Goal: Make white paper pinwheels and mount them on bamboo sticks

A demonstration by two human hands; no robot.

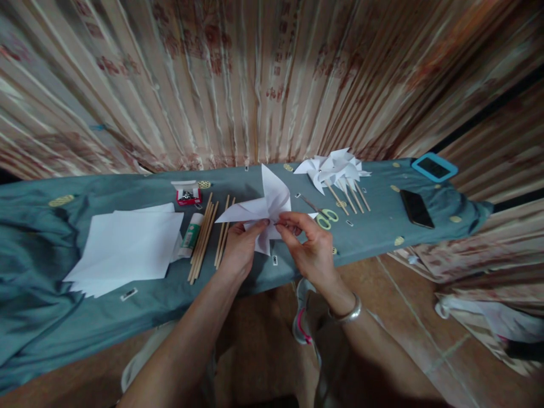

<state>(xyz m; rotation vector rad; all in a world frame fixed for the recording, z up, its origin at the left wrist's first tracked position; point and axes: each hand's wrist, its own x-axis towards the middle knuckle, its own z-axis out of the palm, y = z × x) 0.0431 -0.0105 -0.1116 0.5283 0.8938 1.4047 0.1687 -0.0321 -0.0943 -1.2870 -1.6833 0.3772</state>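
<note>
Left grip [242, 248] pinches the pinwheel [275, 195], right grip [313, 245] pinches what looks like a pin [276, 222] at its centre: pinning, probably, next calling for a stick [221, 235] beside the left grip.

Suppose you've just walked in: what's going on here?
A person's left hand holds a white paper pinwheel, and the right hand pinches near its centre; anything that hand holds is too small to identify. Other pinwheels lie right, near scissors; paper sheets, a glue stick and wooden sticks lie left.
</note>
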